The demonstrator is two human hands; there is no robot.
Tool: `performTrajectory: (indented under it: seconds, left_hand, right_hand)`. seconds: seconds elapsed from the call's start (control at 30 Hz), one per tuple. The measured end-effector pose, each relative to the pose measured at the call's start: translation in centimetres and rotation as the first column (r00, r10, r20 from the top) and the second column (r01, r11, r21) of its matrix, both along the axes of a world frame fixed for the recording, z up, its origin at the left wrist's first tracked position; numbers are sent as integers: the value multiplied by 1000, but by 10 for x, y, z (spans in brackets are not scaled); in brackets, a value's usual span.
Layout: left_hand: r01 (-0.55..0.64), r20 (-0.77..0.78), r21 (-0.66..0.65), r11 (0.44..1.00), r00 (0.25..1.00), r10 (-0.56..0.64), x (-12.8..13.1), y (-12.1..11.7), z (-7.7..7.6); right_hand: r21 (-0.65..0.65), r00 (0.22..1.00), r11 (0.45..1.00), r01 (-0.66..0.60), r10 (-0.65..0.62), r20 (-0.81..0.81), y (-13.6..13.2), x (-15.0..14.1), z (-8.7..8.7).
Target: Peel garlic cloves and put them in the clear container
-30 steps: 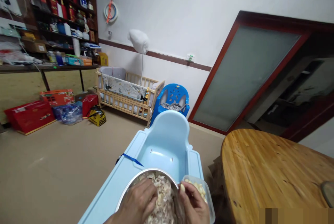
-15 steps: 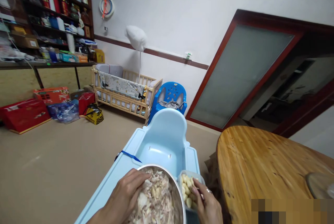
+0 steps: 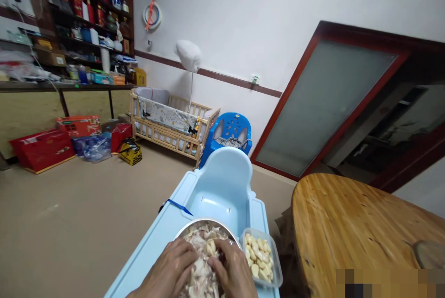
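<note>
A steel bowl (image 3: 187, 227) full of papery garlic skins (image 3: 201, 274) stands at the front of the light-blue plastic high chair (image 3: 222, 173). My left hand (image 3: 174, 263) lies over the bowl's left side, its bent fingers slightly apart on the skins and holding nothing I can see. In the bowl, the thumb and fingers of my right hand (image 3: 232, 265) close around pale unpeeled garlic cloves (image 3: 210, 248). Just right of that hand, a clear plastic container (image 3: 278, 270) holds several peeled garlic cloves (image 3: 259, 256).
To the right is a round wooden table (image 3: 347, 224). Behind the high chair stand a blue plastic chair (image 3: 231, 124) and a wooden crib (image 3: 167, 136). Red bags (image 3: 45, 149) and boxes rest on the floor at left, below a cluttered counter and shelves. A framed glass door (image 3: 323, 103) is at right.
My right hand has moved left from the container of peeled cloves into the bowl and taken hold of garlic there. My left hand has shifted slightly right and down. The view has turned a little left.
</note>
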State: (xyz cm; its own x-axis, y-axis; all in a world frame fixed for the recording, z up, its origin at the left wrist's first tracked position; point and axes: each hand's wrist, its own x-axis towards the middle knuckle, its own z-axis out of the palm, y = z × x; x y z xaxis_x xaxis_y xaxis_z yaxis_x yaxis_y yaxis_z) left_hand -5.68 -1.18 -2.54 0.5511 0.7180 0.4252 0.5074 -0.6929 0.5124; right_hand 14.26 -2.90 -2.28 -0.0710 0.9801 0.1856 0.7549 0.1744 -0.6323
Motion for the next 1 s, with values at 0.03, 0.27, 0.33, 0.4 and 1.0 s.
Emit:
performTrajectory:
  seconds: [0.03,0.27,0.33,0.4,1.0]
  left_hand:
    - [19,-3,-13,1000,1000,-19,2,-1,-1]
    - [49,21,22,999,999,-49,10,2,-6]
    - [38,34,23,999,999,-39,10,3,-3]
    - [16,45,12,1000,999,-17,11,5,2]
    - [122,9,-160,980,992,-122,28,34,1]
  right_hand:
    - [-4,1000,1000,0,0,-9,1,1,0]
    - [16,982,1000,23,-20,-190,11,5,-2]
    - [0,967,1000,24,-23,-255,13,6,-2]
    - [-15,953,1000,8,-12,-303,13,6,0]
    - [-33,729,997,64,-69,-681,13,1,-14]
